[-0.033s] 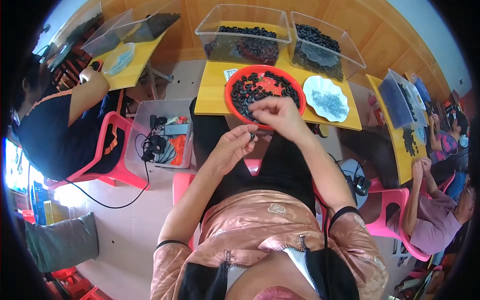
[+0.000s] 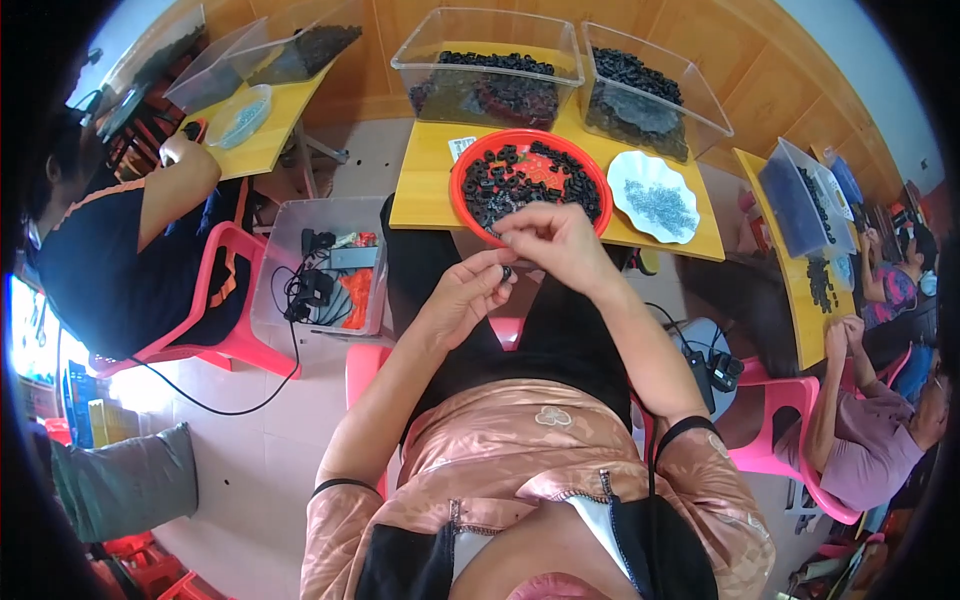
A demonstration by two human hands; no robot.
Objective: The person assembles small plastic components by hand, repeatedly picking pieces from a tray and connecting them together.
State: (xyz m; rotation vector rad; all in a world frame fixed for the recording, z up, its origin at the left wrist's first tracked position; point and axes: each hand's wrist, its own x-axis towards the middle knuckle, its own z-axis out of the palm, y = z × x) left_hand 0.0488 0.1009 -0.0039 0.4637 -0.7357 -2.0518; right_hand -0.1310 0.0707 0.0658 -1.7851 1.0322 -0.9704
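Observation:
In front of my lap, my left hand (image 2: 466, 296) pinches a small black ring-like part (image 2: 506, 272) between thumb and fingertips. My right hand (image 2: 562, 246) is just above and to the right, its thumb and forefinger pressed together close to that part. Anything in the right fingertips is too small to make out. Beyond both hands, a round red tray (image 2: 456, 205) at the table's near edge holds many loose black parts (image 2: 490, 178) of the same kind. To its right, a white scalloped dish (image 2: 625, 165) carries tiny clear or silvery pieces (image 2: 660, 205).
Two clear plastic bins (image 2: 487, 75) (image 2: 640, 100) full of black parts stand at the back of the yellow table (image 2: 420, 195). A clear box (image 2: 270, 270) with cables sits on the floor at left. Other people sit at yellow tables on both sides.
My right hand has come down slightly toward my left hand, and its fingertips have drawn nearer the black part. The left hand stays nearly in place, still holding it.

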